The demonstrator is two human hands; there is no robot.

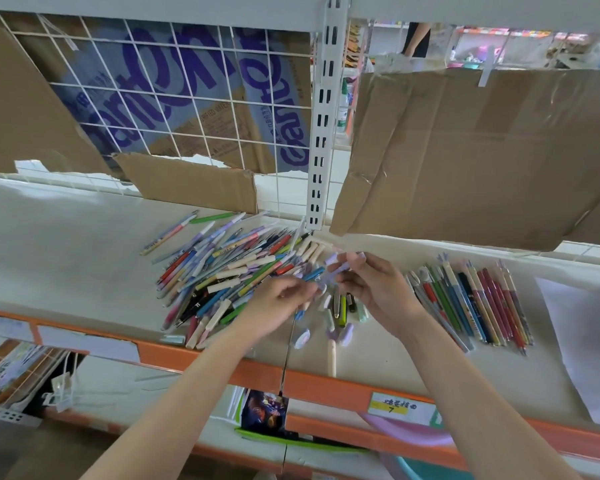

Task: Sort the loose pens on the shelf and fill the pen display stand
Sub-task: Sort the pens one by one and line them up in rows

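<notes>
Two hands work above the white shelf (66, 237): the left hand (278, 303) pinches a blue pen (314, 273), the right hand (374, 285) pinches a lilac pen (338, 259). Recommended: match colours, then lay each beside the sorted row (471, 303), clear of the loose multicoloured pile (222, 275).

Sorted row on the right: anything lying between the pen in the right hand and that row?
Nothing visible. The right hand pinches a lilac pen above the shelf; bare shelf surface separates it from the sorted row. The loose pile lies on its other side.
</notes>
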